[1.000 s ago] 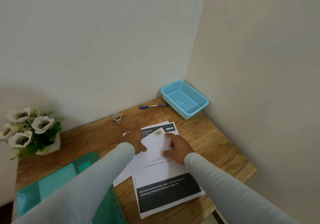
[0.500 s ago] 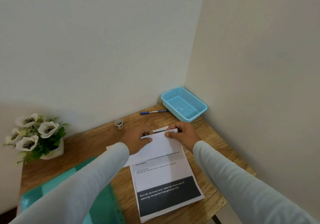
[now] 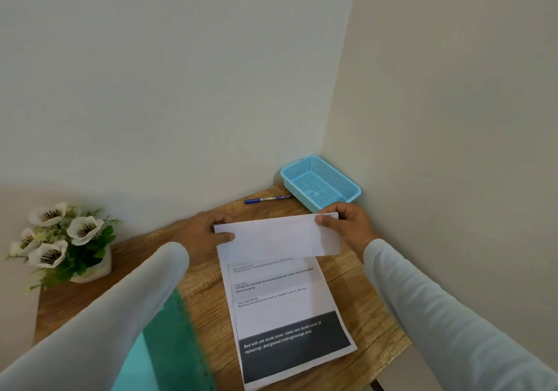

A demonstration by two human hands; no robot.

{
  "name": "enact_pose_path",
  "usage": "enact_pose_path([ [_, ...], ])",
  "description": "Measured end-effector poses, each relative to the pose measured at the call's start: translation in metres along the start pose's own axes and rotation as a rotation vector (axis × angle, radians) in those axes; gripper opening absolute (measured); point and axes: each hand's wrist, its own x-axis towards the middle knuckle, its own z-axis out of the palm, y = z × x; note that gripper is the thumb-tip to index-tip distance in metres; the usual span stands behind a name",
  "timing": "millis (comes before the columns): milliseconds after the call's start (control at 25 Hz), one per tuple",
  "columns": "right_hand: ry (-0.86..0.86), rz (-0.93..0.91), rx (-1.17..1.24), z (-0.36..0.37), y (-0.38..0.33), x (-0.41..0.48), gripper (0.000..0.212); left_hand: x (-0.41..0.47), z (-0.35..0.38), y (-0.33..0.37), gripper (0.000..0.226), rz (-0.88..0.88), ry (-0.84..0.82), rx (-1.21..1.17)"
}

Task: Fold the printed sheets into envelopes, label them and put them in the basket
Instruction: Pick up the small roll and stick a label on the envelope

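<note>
Item under inspection: the folded sheet, a plain white strip held crosswise at the centre of the table. Its lower edge overlaps the top of the printed sheets stacked at six o'clock from it. I cannot tell whether it rests on that stack or hangs just clear.

Hands: my left hand pinches the strip's left end, thumb on top and fingers behind. My right hand pinches the upper right corner the same way. Both are grasping; neither is free.

Surroundings: the pen lies at twelve o'clock by the wall. The basket sits at one o'clock in the corner, with no envelope in it. A flower pot stands at nine o'clock and a green folder lies at seven.

Assessment: folding is in hand; labelling and placing are not yet done.

Risks noted:
- The grip is at the two ends only, so the middle can sag or bow and put the next crease askew.
- Uneven pull between my hands would skew the edges and leave an envelope that will not close square.
- Setting the strip down on the loose stack may drag the top printed sheet out of line.
- Reaching for the pen means letting one end go, and the folds may then spring open.
</note>
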Motion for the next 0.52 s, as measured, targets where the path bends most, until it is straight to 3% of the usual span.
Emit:
enact_pose_path([
  [160, 0.031, 0.035, 0.11, -0.005, 0.006, 0.001, 0.008, 0.0, 0.003, -0.007, 0.033, -0.109, -0.007, -0.512],
  [280, 0.043, 0.063, 0.129, -0.006, 0.01, -0.001, 0.016, 0.004, 0.006, -0.011, 0.027, -0.157, -0.03, -0.536],
  [520, -0.073, 0.084, -0.044, -0.012, 0.013, -0.004, 0.006, 0.014, 0.003, -0.011, 0.016, -0.143, 0.123, -0.554],
])
